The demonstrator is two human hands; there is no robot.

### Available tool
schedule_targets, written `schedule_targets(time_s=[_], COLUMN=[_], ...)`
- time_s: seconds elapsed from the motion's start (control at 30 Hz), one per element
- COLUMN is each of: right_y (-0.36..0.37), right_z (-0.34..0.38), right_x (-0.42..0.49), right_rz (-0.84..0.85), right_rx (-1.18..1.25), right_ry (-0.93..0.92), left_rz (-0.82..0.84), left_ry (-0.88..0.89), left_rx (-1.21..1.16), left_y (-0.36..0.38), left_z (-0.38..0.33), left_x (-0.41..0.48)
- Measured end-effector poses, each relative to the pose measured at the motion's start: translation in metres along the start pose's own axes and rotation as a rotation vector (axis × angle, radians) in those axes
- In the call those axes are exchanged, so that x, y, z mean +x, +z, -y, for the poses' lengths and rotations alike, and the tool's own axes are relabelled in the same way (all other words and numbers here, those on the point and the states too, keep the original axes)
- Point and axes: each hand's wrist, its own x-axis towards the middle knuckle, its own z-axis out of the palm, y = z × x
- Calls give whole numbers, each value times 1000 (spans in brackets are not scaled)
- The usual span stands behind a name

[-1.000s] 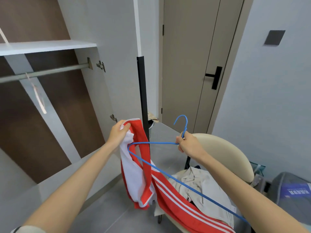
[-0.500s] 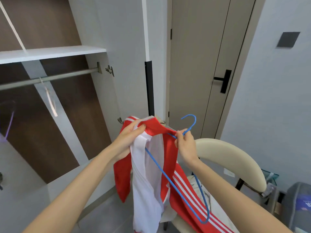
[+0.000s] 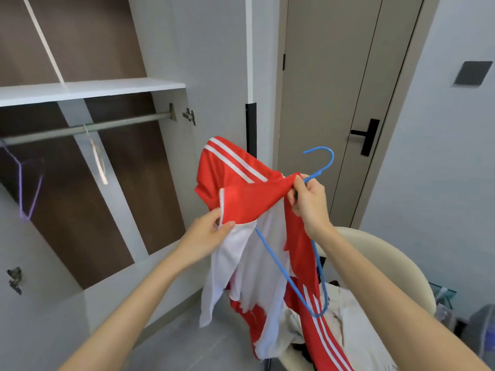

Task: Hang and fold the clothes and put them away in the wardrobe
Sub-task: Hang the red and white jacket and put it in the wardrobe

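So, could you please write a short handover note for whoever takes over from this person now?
Left hand pinches the front edge of the red and white jacket. Right hand holds the blue hanger at its neck, with jacket fabric bunched there.
One hanger end seems inside the striped shoulder; the other hangs bare.
Done: hanger partly threaded.
Left: seat the second shoulder, hang it on the wardrobe rail beside the purple hanger, then handle the clothes on the chair.
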Motion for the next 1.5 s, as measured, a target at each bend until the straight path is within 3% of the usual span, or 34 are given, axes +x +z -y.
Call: schedule_targets(time_s=[0.17,0.33,0.47,0.57,0.67,0.8,0.87,0.93,1.17,1.27,1.4,1.5], right_y=[0,9,1,-4,-14,-32,-32,-24,23,43,76,106], right_z=[13,23,32,26,1,-41,-60,-78,-116,-120,-107,-103], right_x=[-4,-17,-22,-23,-25,-37,-49,-60,-84,-83,-92,-96], right_rz=[216,305,309,267,141,-268,-411,-433,-213,101,492,498], right_rx=[-162,-80,-130,-245,-370,-575,-510,-387,-204,-208,-236,-297], right_ry=[-54,-54,-128,-183,-202,-180,-152,-91,250,342,303,239], left_rz=[-72,-20,-231,-270,-320,-364,-402,-446,-588,-612,-649,-630], left_ry=[201,269,425,439,399,245,211,187,149,105,24,50], left_rx=[94,738,670,694,701,657,648,615,530,491,392,227], left_y=[-24,-16,-15,-18,-29,-52,-60,-67,-102,-116,-127,-131], left_z=[-22,-34,-22,-14,-3,10,14,16,9,5,4,3], left_x=[10,31,35,35,31,25,19,14,-6,-17,-29,-35])
